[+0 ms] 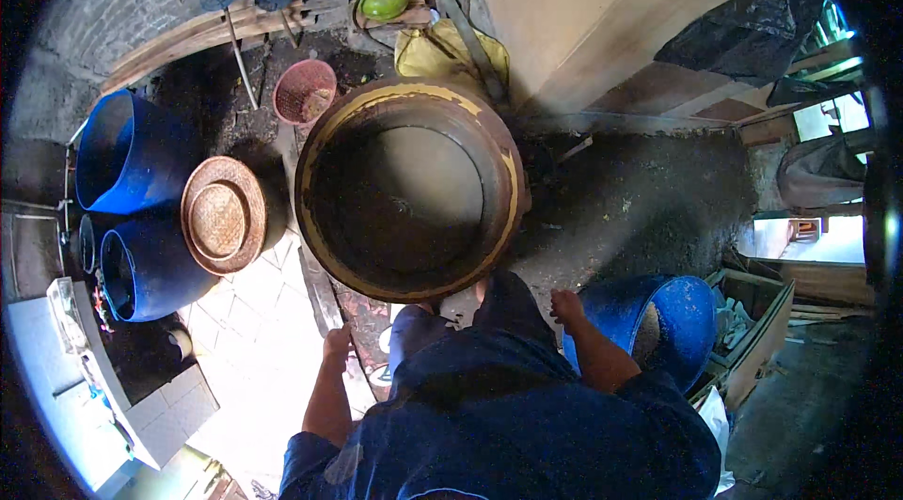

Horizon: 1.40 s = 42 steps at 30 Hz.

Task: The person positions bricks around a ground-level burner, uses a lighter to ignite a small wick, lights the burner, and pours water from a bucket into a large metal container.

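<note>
- Vat [337,218], wide, round and open-topped, stands straight ahead of me, its brown rim patched with yellow; my legs are just beside its near side.
- Inside the vat, one part of the round bottom area looks pale and the rest dark; I cannot tell whether that is liquid or the bare base.
- My left hand [337,341] hangs on my side of the vat, near its left part and apart from the rim. Its fingers seem loosely curled, but I cannot tell whether they grip anything.
- My right hand [566,306] is on my side of the vat too, beyond its right edge and apart from it. The fingers look bent; whether they are clenched or relaxed, I cannot tell.
- To the right of the vat, just beside my right hand, stands a blue plastic barrel [694,321], with a wooden crate [764,359] past it.
- Left of the vat sits a round woven basket [256,241] with a smaller woven round in it; farther left are two large blue drums [165,157] [169,265].
- Behind the vat, at its far left, is a reddish perforated basket [293,79].
- Directly behind the vat lies a yellow sack [420,56], and beyond that a green gas cylinder [388,1].
</note>
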Motion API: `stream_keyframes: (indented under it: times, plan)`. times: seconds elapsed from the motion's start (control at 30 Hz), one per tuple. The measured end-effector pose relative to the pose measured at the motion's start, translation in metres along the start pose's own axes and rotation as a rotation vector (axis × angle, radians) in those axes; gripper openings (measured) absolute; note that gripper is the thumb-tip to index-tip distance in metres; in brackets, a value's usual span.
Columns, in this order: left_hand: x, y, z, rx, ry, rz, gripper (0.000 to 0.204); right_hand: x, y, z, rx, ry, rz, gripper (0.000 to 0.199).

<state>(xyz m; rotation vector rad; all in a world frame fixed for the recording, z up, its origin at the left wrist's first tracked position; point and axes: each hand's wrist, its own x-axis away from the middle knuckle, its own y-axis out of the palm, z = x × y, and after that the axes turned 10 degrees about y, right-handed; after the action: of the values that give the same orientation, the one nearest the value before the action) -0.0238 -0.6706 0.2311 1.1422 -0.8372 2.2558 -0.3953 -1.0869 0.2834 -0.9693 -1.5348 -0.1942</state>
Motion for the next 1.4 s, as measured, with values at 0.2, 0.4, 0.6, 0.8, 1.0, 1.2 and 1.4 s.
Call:
stream_keyframes:
  times: [0.2, 0.4, 0.6, 0.8, 1.0, 1.2, 1.4]
  plan:
    - [0.04, -0.003, 0.028, 0.035, -0.063, 0.088, 0.05, -0.085, -0.009, -0.033, 0.097, -0.08, -0.012, 0.036]
    - [0.098, 0.028, 0.042, -0.077, -0.295, 0.142, 0.049, -0.188, 0.005, -0.055, 0.147, -0.395, -0.033, 0.036]
    - [0.145, 0.06, 0.075, -0.276, -0.391, 0.018, 0.056, -0.227, 0.013, -0.034, -0.218, -0.202, -0.257, 0.037]
    - [0.13, 0.078, 0.105, -0.335, -0.526, 0.177, 0.056, -0.22, -0.024, 0.027, 0.409, -0.642, 0.149, 0.035]
    - [0.104, 0.082, 0.124, -0.328, -0.413, 0.302, 0.046, -0.258, -0.032, 0.062, 0.252, -0.403, -0.01, 0.033]
    - [0.041, 0.021, 0.124, -0.187, -0.221, 0.36, 0.068, -0.244, -0.049, -0.109, 0.515, -0.997, 0.224, 0.029]
    - [-0.031, -0.038, 0.126, -0.087, -0.119, 0.285, 0.074, -0.166, -0.036, -0.297, 0.531, -1.019, -0.115, 0.035]
